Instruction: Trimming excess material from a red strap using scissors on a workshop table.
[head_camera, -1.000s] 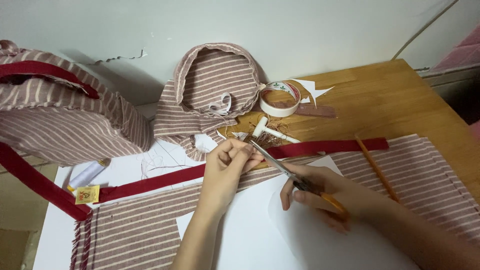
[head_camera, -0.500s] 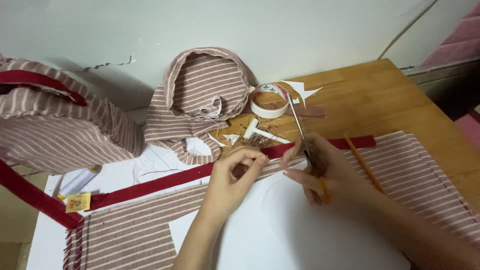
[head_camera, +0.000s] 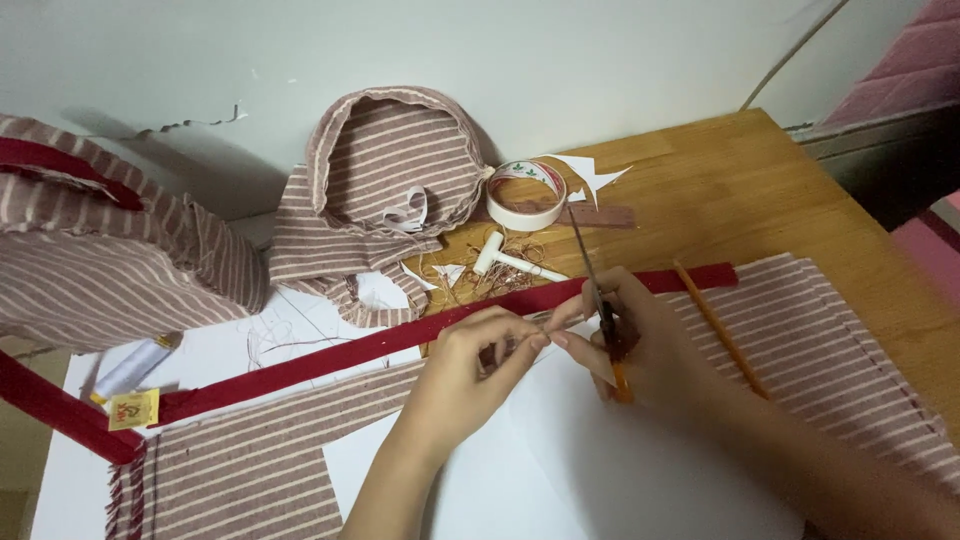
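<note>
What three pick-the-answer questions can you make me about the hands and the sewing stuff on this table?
1. Where is the round roll of white tape?
A. on the wooden table, beyond the red fabric strip
B. on the white paper
C. in the left hand

2. What colour are the handles of the metal scissors?
A. blue
B. orange
C. green

3. What is the right hand doing?
A. lying flat
B. holding the tape
C. gripping the scissors, blades pointing away

Answers: 1 A, the roll sits on bare wood past the strip. 2 B, orange shows under the fingers. 3 C, the fingers close round the handles while the left hand pinches at the strip.
</note>
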